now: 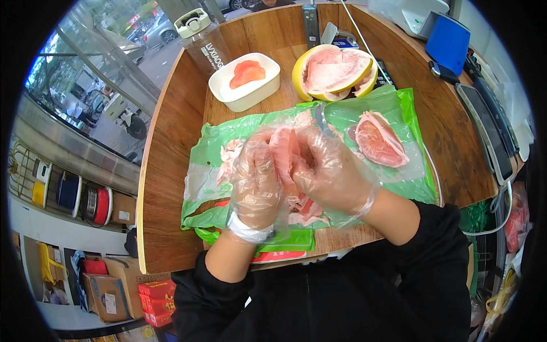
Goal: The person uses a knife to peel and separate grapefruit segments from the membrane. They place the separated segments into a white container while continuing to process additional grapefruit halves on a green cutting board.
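Both my hands wear clear plastic gloves. My left hand (258, 184) grips one side of a pomelo segment (283, 154) with pink pith, and my right hand (329, 171) holds its other side, fingers curled against it. Beneath them lies a green plastic bag (213, 137) spread flat, with peeled membrane scraps (230, 156) on it. A larger pomelo piece (380, 141) rests on the bag at the right. A blade-like metal tool (320, 117) shows just beyond my right hand. Farther back, a white plastic container (252, 100) holds peeled red flesh (248, 74); yellow pomelo rind (301, 79) sits beside it.
A raised wooden rim (166, 111) borders the table. A clear water bottle (203, 42) stands at the back left. A white cable (363, 36) runs down past the rind. Electronic devices and a blue object (448, 40) line the right side. Shelves with boxes (107, 290) are at lower left.
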### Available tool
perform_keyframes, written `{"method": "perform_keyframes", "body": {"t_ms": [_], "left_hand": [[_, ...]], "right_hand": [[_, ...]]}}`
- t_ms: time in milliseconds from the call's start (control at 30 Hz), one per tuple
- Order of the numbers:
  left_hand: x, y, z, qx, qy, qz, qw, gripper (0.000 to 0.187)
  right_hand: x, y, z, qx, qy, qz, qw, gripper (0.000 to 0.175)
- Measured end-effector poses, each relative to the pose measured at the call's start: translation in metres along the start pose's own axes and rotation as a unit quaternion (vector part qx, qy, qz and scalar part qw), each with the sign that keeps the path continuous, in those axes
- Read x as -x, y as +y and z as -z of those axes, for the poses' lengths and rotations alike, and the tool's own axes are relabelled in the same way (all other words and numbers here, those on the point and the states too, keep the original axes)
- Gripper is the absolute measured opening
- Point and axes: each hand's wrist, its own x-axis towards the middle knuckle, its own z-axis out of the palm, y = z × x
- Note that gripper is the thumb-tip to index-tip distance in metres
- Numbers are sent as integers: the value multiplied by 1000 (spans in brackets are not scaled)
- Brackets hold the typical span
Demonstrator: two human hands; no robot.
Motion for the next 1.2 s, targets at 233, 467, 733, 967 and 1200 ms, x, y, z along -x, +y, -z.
{"method": "perform_keyframes", "body": {"t_ms": [233,467,733,967,1200], "left_hand": [[-1,20,-9,-48,-22,-8,999,29],[3,12,-10,93,-74,98,988,34],[7,7,-19,126,-113,115,979,42],[5,5,-21,132,-77,103,983,34],[6,13,-16,-21,-23,8,999,31]], "right_hand": [[0,3,0,1,85,46,995,12],[-3,4,5,109,33,50,992,14],[-3,8,1,53,39,79,995,15],[-4,4,0,-55,55,-31,996,15],[-2,-4,3,-2,70,-60,996,20]]}}
